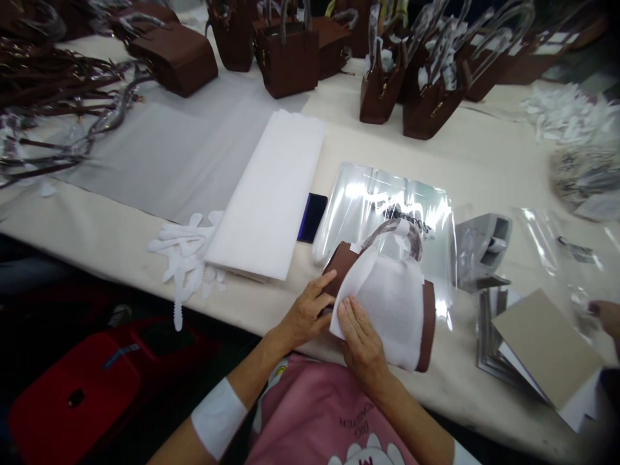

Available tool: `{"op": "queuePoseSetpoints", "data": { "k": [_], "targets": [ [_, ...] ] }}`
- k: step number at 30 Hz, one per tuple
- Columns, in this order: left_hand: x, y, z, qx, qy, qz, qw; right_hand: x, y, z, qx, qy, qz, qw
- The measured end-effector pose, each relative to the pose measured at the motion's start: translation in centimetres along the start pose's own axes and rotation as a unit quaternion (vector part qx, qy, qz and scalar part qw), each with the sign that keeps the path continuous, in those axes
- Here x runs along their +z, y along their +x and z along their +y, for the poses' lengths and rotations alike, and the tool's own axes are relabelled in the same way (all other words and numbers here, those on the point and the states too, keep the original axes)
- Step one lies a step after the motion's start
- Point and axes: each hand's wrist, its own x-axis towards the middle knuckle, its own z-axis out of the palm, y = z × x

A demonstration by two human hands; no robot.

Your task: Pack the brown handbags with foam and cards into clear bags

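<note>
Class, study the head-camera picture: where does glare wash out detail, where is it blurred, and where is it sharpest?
Head view: glare whitens the clear plastic bags; head view, edges: the far handbags and white scraps are soft and smeared; head view, centre: sharpest, where the left hand grips the brown handbag and the right hand lies flat on the white sheet.

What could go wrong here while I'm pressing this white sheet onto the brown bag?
The white sheet lies loose over the brown bag, pinned only by the flat right hand, so it may slip or crease. The bag sits near the table edge, gripped at one end by the left hand; it could slide off. The handle pokes up beside the sheet and might snag it.
</note>
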Motion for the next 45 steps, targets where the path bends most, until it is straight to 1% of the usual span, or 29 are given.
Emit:
{"op": "queuePoseSetpoints", "data": {
  "k": [3, 5, 7, 11, 13, 15, 18, 23, 26, 29, 31, 32, 34, 35, 36, 37, 38, 40, 42, 43, 44, 45],
  "targets": [
    [-1.2, -1.2, -0.2, -0.041, -0.045, -0.025, 0.998, 0.0, 0.1, -0.1, -0.007, -0.001, -0.001, 1.000],
    [-1.5, -1.9, -0.3, -0.045, -0.060, -0.033, 0.997, -0.1, 0.2, -0.2, -0.008, 0.006, -0.002, 1.000],
    [-1.4, -2.2, -0.2, -0.039, -0.063, -0.031, 0.997, -0.1, 0.2, -0.1, 0.000, 0.015, -0.005, 1.000],
    [-0.8, -1.4, 0.3, -0.035, -0.062, -0.004, 0.997, -0.5, 0.2, 0.2, 0.008, 0.052, 0.015, 0.999],
    [-0.6, -0.8, 0.6, -0.057, -0.056, 0.002, 0.997, -0.6, 0.0, 0.4, 0.001, 0.071, 0.030, 0.997],
    [-0.7, -0.2, 0.9, -0.087, -0.051, 0.003, 0.995, -0.7, -0.2, 0.4, -0.011, 0.080, 0.030, 0.996],
    [-0.8, 0.1, 1.1, -0.112, -0.058, -0.005, 0.992, -0.5, -0.6, 0.4, -0.042, 0.073, 0.008, 0.996],
    [-0.9, 0.4, 0.8, -0.124, -0.080, -0.013, 0.989, -0.1, -0.7, 0.7, -0.079, 0.014, -0.059, 0.995],
    [-1.1, 0.8, 0.4, -0.142, -0.098, -0.035, 0.984, -0.2, -0.5, 1.0, -0.100, -0.008, -0.090, 0.991],
    [-1.3, 1.0, 0.1, -0.149, -0.112, -0.056, 0.981, -0.4, -0.4, 1.2, -0.112, -0.014, -0.109, 0.988],
    [-1.3, 0.8, 0.0, -0.136, -0.110, -0.058, 0.983, -0.4, -0.3, 1.2, -0.112, -0.014, -0.114, 0.987],
    [-1.2, 0.6, -0.1, -0.127, -0.100, -0.041, 0.986, -0.4, -0.4, 1.2, -0.111, -0.015, -0.117, 0.987],
    [-1.1, -0.1, -0.4, -0.094, -0.065, 0.023, 0.993, -0.2, -0.5, 1.2, -0.111, -0.015, -0.120, 0.986],
    [-1.0, -0.5, -0.6, -0.063, -0.046, 0.048, 0.996, -0.1, -0.5, 1.2, -0.111, -0.014, -0.120, 0.986],
    [-0.9, -0.8, -0.9, -0.025, -0.034, 0.057, 0.997, 0.0, -0.5, 1.1, -0.112, -0.013, -0.119, 0.986],
    [-0.8, -1.1, -1.2, 0.014, -0.028, 0.047, 0.998, 0.1, -0.4, 0.9, -0.113, -0.010, -0.116, 0.987],
    [-0.8, -1.4, -1.6, 0.049, -0.029, 0.022, 0.998, 0.0, -0.2, 0.7, -0.111, -0.006, -0.111, 0.988],
    [-0.9, -1.6, -2.4, 0.091, -0.035, -0.027, 0.995, -0.6, 0.5, 0.4, -0.102, 0.012, -0.101, 0.990],
    [-1.1, -1.4, -3.1, 0.101, -0.034, -0.050, 0.993, -2.0, 1.0, 0.3, -0.088, 0.051, -0.090, 0.991],
    [-1.3, -1.3, -3.3, 0.105, -0.034, -0.059, 0.992, -2.9, 1.1, 0.5, -0.074, 0.069, -0.074, 0.992],
    [-1.5, -1.2, -3.5, 0.109, -0.035, -0.069, 0.991, -3.9, 0.9, 0.8, -0.045, 0.076, -0.045, 0.995],
    [-1.6, -1.0, -3.6, 0.109, -0.037, -0.077, 0.990, -4.9, 0.5, 1.2, 0.006, 0.069, -0.004, 0.998]
  ]
}}
